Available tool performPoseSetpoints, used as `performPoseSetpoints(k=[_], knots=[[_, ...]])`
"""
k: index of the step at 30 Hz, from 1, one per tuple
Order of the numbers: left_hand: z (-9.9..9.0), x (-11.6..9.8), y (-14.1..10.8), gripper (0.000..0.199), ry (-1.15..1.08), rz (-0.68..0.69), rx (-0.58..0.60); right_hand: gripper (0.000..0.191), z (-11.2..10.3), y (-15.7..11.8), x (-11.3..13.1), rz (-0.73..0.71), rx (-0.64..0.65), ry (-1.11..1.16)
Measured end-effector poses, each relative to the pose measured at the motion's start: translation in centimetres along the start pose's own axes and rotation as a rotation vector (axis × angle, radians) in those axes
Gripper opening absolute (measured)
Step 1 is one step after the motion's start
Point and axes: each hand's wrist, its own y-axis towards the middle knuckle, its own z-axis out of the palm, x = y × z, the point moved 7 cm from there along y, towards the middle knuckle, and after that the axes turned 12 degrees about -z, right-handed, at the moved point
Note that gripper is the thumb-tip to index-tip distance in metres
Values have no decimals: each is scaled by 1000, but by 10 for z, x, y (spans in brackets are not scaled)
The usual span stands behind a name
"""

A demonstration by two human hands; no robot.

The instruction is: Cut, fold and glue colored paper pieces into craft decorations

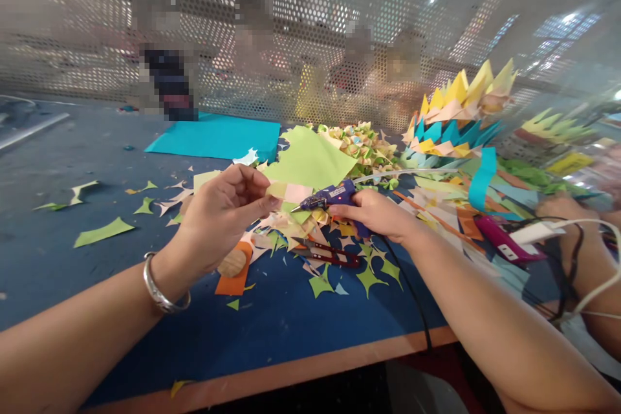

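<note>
My right hand (pixel 376 210) is wrapped round a dark blue hot glue gun (pixel 334 194), its nozzle pointing left with a small red light lit on its body. Just left of the nozzle, my left hand (pixel 233 207) is closed in a pinch at the edge of a small pale piece of paper (pixel 277 190); the fingers partly hide it. Behind both hands lies a large light green sheet of paper (pixel 310 158). Dark red-handled scissors (pixel 334 253) rest among paper scraps below the glue gun. A round wooden piece (pixel 233 262) sits on an orange paper (pixel 235 286) under my left hand.
A turquoise sheet (pixel 218 136) lies behind, near a perforated metal screen (pixel 291 45). Folded paper pieces (pixel 363 145) are heaped beside a layered paper crown (pixel 456 119). At right are a magenta power strip (pixel 509 242) and another person's arm (pixel 567 226). The glue gun's black cord (pixel 417 297) crosses the table edge.
</note>
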Motion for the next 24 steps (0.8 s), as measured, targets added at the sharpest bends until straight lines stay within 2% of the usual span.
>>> performPoseSetpoints(k=[5, 7, 10, 13, 15, 17, 19, 24], knots=[[1, 5, 1, 25, -48, -26, 32, 64, -4, 1, 0, -34, 15, -335], [3, 8, 2, 25, -69, -39, 53, 62, -6, -1, 4, -52, -2, -427], [6, 10, 2, 24, -87, -52, 82, 50, -15, -7, 17, -75, -131, -512], [11, 13, 1, 25, -79, -84, 120, 30, -19, -17, 41, -255, -316, -425], [14, 15, -1, 25, -66, -108, 140, 22, -13, -25, 58, -438, -363, -297], [17, 15, -3, 23, -48, -112, 158, 24, -3, -30, 69, -564, -329, -187], [22, 15, -5, 21, -26, -108, 192, 26, 8, -34, 78, -663, -305, -175], [31, 19, -9, 20, 19, -125, 276, 25, 22, -36, 85, -753, -286, -197]])
